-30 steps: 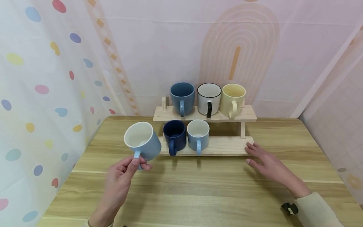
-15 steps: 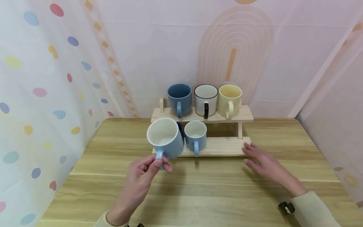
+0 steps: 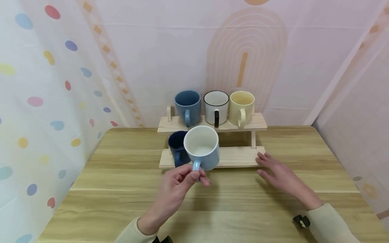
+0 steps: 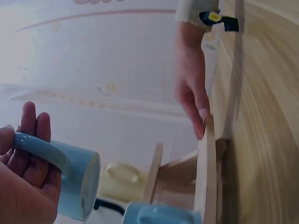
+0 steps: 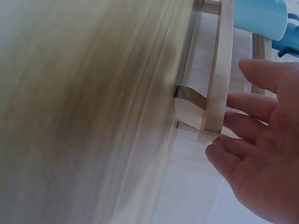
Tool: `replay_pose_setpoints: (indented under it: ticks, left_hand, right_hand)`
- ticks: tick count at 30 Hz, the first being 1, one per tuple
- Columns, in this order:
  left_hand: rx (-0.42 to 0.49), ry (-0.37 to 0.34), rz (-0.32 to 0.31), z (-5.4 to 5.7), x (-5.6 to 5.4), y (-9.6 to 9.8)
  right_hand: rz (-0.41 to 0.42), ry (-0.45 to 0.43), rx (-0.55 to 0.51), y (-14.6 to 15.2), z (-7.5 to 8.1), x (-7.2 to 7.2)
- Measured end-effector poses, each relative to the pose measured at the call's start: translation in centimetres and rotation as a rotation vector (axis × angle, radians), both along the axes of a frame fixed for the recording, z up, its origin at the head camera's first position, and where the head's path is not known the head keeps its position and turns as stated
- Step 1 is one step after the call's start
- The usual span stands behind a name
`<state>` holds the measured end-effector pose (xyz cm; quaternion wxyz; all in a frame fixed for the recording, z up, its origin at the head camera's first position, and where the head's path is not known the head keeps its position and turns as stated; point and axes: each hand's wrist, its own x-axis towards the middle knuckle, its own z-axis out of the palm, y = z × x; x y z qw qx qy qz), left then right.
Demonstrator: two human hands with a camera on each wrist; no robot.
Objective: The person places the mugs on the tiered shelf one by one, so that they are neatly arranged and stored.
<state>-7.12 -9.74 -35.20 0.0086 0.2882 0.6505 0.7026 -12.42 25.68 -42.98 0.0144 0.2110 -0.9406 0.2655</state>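
Observation:
My left hand [image 3: 179,189] pinches the handle of a light blue mug [image 3: 209,160] with a white inside. It holds the mug tilted in the air in front of a two-step wooden rack [image 3: 240,157]. In the head view this mug hides a second light blue mug on the lower step, whose side [image 4: 161,214] shows in the left wrist view. A navy mug [image 3: 176,145] stands at the lower step's left, partly covered. My right hand [image 3: 278,173] has its fingers spread, fingertips right at the right end of the lower step.
On the upper step stand a blue mug [image 3: 187,104], a white mug [image 3: 215,106] with black rim and handle, and a pale yellow mug [image 3: 240,111]. Beneath the rack is a wooden table [image 3: 243,212]. A patterned curtain [image 3: 158,60] hangs behind and at both sides.
My left hand has carried the light blue mug rightward, from the rack's left side past the navy mug to in front of the second light blue mug. My right hand has stayed at the rack's end.

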Motion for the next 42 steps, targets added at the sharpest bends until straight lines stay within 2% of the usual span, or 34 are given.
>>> replay_pose_setpoints:
  ticks: [6,12,21,26,34,42]
  left_hand:
    - [-0.024,-0.040,-0.060,-0.5,-0.2,2.6]
    - [-0.044,-0.034,-0.073,-1.9,-0.9,5.2]
    - [-0.070,-0.073,-0.041,-4.3,-2.2,8.3]
    - [-0.102,-0.077,0.001,-5.5,-3.2,9.6]
    - [-0.112,-0.100,0.039,-7.3,-4.8,10.9]
    - [-0.156,-0.098,0.099,-8.5,-6.1,11.7]
  right_hand:
    - [-0.004,0.015,0.010,0.0,-0.1,-0.1]
    - [0.002,0.030,-0.007,-0.1,0.0,-0.2]
    - [0.007,0.021,-0.019,-0.4,-0.1,-0.3]
    - [0.000,0.013,-0.007,-0.4,-0.2,-0.4]
    - [-0.003,0.016,0.006,-0.3,-0.2,-0.4]
    - [-0.005,0.011,-0.006,-0.2,-0.1,-0.4]
